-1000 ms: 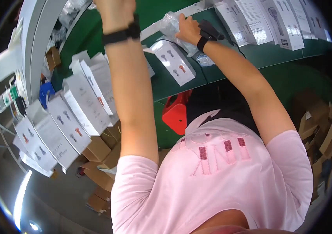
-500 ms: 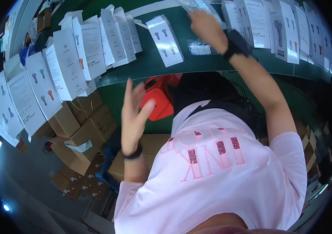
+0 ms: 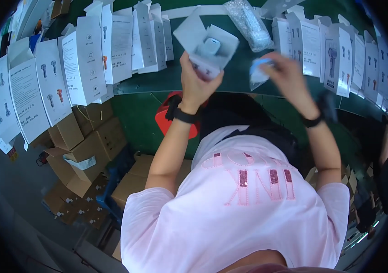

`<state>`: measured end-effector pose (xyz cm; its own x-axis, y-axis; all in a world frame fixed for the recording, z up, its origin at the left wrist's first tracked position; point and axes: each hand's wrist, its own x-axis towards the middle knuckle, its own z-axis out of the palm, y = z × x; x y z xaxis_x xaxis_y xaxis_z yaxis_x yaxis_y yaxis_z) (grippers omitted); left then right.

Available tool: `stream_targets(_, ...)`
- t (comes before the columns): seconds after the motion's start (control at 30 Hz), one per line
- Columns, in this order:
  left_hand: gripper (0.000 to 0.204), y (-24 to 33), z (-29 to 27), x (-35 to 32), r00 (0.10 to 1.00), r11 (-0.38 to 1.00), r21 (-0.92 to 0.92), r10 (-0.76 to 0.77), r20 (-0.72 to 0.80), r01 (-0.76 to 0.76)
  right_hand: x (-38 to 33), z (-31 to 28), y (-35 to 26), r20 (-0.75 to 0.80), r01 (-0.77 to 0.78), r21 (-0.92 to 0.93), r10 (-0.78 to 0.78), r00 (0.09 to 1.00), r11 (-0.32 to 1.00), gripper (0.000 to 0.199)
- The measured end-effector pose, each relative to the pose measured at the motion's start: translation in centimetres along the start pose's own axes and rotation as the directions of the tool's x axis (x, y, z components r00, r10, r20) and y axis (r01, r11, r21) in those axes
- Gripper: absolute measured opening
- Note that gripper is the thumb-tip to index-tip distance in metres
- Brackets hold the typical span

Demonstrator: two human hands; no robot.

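My left hand point(image 3: 197, 86) is closed around a white carton point(image 3: 225, 41), raised over the table's near edge with its top flaps spread. A rounded light-blue item point(image 3: 211, 46) shows inside the carton; its lower part is hidden. To the right, my right hand point(image 3: 288, 76) pinches a small clear plastic packet point(image 3: 259, 75) with something white and blue in it, blurred by motion. The packet is apart from the carton. Beyond both hands lies a bubble-wrap pouch point(image 3: 250, 26) on the green table point(image 3: 230, 77).
Rows of upright white cartons line the table at left point(image 3: 84, 63) and right point(image 3: 304, 43), several with flaps up. Brown cardboard boxes point(image 3: 78, 168) are stacked on the floor at left. A red stool point(image 3: 164, 120) stands under the table edge. Part of another person point(image 3: 385, 150) shows at far right.
My left hand has come up and taken hold of the carton, which is off the table and tipped. My right hand has left the bubble-wrap pouch and picked up the plastic packet.
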<state>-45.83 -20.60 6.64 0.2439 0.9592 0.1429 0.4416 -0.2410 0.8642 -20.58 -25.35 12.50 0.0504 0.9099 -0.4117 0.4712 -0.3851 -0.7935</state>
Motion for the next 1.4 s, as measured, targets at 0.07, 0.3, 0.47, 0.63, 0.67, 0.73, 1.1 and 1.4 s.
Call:
stream_targets(0.07, 0.097, 2.1, -1.6, -1.7, 0.995, 0.992, -0.068, 0.102, -0.009, -0.103, -2.7, -4.5, -2.9, -0.15, 0.109, 0.319, -0.064, 0.987, 0.941, 0.023)
stream_targets(0.3, 0.101, 5.8, -2.2, -1.6, 0.908, 0.905, -0.098, 0.418, 0.032, -0.413, -7.8, -10.1, -8.6, -0.443, 0.581, 0.318, -0.424, 0.79, 0.749, 0.037)
stream_targets(0.47, 0.102, 6.6, -2.8, -1.7, 0.904, 0.884, -0.226, 0.426, 0.025, -0.41, -9.4, -11.0, -13.8, -0.229, 0.711, -0.182, -0.733, 0.641, 0.679, 0.038)
stream_targets(0.63, 0.103, 7.2, -2.7, -2.4, 0.952, 0.823, -0.529, 0.295, 0.083, -0.209, -8.9, -6.6, -15.3, 0.254, 0.37, 0.438, -0.508, 0.823, 0.819, 0.025)
stream_targets(0.67, 0.104, 7.3, -2.9, -2.7, 0.954, 0.8, -0.577, 0.276, 0.114, -0.163, -8.6, -4.8, -15.1, 0.269, 0.302, 0.415, -0.433, 0.86, 0.859, 0.025)
stream_targets(0.73, 0.105, 8.1, -3.1, -2.4, 0.936, 0.85, -0.481, 0.32, 0.148, -0.214, -8.0, -2.8, -14.5, 0.153, 0.232, 0.438, -0.326, 0.933, 0.869, 0.023)
stream_targets(1.1, 0.107, 9.2, -2.9, -2.1, 0.92, 0.709, -0.705, 0.27, 0.285, 0.011, -6.6, -4.5, -15.7, 0.228, 0.723, -0.365, -0.697, 0.68, 0.586, 0.027)
stream_targets(1.4, 0.12, 13.4, -1.1, -1.2, 0.924, 0.437, -0.865, 0.164, 0.345, 0.245, -7.5, -8.6, -17.4, 0.568, 0.673, -0.311, -0.437, 0.697, 0.671, 0.034)
